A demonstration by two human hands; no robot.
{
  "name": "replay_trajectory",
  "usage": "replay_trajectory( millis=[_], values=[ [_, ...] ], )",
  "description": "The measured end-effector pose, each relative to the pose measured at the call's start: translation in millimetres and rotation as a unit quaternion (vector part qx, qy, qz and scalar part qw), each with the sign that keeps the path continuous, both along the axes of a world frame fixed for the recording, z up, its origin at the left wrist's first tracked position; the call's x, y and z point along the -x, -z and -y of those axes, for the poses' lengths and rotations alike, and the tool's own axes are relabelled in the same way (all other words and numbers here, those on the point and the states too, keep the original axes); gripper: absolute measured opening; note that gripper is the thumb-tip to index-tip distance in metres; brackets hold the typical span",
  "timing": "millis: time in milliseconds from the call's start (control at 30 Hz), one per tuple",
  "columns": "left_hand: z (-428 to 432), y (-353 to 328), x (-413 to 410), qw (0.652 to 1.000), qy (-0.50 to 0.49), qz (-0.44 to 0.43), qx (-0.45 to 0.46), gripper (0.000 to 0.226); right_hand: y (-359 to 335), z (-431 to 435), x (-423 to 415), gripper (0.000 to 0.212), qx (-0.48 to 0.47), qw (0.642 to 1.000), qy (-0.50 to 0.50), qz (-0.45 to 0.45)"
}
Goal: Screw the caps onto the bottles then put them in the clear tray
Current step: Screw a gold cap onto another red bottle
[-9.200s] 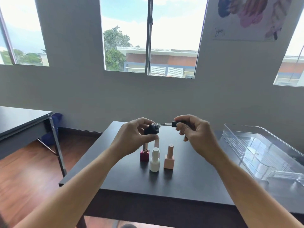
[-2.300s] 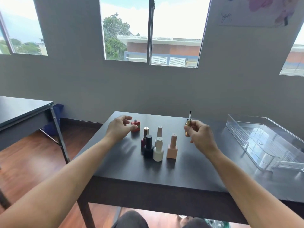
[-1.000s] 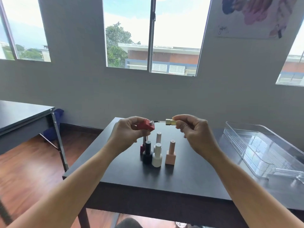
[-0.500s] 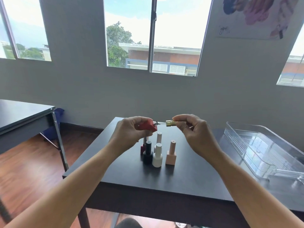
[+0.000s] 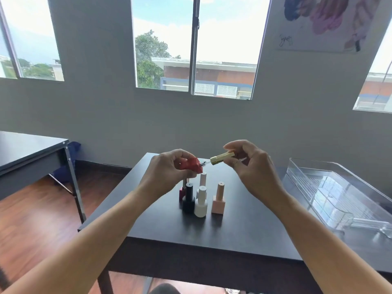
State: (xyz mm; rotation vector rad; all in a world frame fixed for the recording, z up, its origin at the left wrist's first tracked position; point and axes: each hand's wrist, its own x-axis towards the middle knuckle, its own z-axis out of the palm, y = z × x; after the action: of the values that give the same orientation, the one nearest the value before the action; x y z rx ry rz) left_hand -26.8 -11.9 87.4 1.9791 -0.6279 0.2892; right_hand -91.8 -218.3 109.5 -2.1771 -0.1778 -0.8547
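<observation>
Five bottles (image 5: 201, 201) on black table (image 5: 244, 234)

Capped bottles (image 5: 201, 196) cluster at centre frame on the dark table (image 5: 161, 225), directly below both raised hands; bare tabletop lies open toward the lower left, and between cluster and clear tray (image 5: 331, 194) at right.

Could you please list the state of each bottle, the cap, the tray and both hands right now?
Red bottle: held in left hand, uncapped.
Gold cap: held in right hand, brush entering the neck.
Black bottle: capped, upright.
White bottle: capped, upright.
Pink bottle: capped, upright.
Tray: no bottles inside.
</observation>
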Motion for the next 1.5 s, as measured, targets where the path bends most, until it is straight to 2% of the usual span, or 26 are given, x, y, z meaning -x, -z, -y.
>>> replay_trajectory(
  millis=[367,533,633,700,767,800,967,1033,1200,1267,1367,1500],
  values=[
    [6.4,-4.9,0.5,1.000,-0.009,0.005,-0.009,0.029,4.6,2.3,-13.1,0.008,-0.029,0.999,-0.021,-0.022],
    [4.8,-3.0,1.8,0.999,-0.024,0.019,-0.028,0.030,1.3,6.5,-14.8,0.053,0.025,0.998,0.021,-0.060],
    [5.9,-4.5,5.0,0.999,-0.027,0.011,-0.042,0.028,0.2,8.3,-14.5,0.064,0.048,0.995,0.034,-0.076],
    [6.9,-5.2,4.1,0.998,-0.032,0.006,-0.047,0.027,-1.0,8.3,-14.2,0.056,0.048,0.995,0.022,-0.086],
    [7.6,-5.1,2.9,0.998,-0.033,0.002,-0.050,0.027,-0.4,6.6,-15.0,0.030,0.029,0.994,-0.025,-0.098],
    [7.7,-4.7,2.2,0.998,-0.031,-0.001,-0.049,0.027,1.1,6.4,-16.1,0.025,0.016,0.993,-0.050,-0.107],
    [9.3,-7.0,0.2,0.999,-0.023,-0.011,-0.037,0.028,6.7,5.9,-21.9,0.019,-0.007,0.988,-0.079,-0.135],
    [9.5,-7.5,-1.5,0.999,-0.026,-0.003,-0.040,0.031,3.1,5.4,-19.8,0.005,-0.036,0.987,-0.086,-0.134],
    [11.2,-8.5,-0.4,0.998,-0.028,0.009,-0.050,0.031,-4.1,6.8,-17.4,0.056,-0.035,0.988,-0.059,-0.142],
    [11.2,-8.8,-0.8,0.998,-0.024,0.005,-0.053,0.029,-5.1,7.9,-17.2,0.062,-0.036,0.984,-0.067,-0.160],
    [9.5,-8.6,-4.5,0.998,-0.028,-0.002,-0.055,0.026,-3.5,8.1,-18.5,0.034,-0.035,0.976,-0.101,-0.190],
    [9.4,-7.9,-8.8,0.998,-0.031,0.001,-0.052,0.029,-0.4,8.9,-19.9,0.008,-0.009,0.981,-0.093,-0.171]
  ],
)
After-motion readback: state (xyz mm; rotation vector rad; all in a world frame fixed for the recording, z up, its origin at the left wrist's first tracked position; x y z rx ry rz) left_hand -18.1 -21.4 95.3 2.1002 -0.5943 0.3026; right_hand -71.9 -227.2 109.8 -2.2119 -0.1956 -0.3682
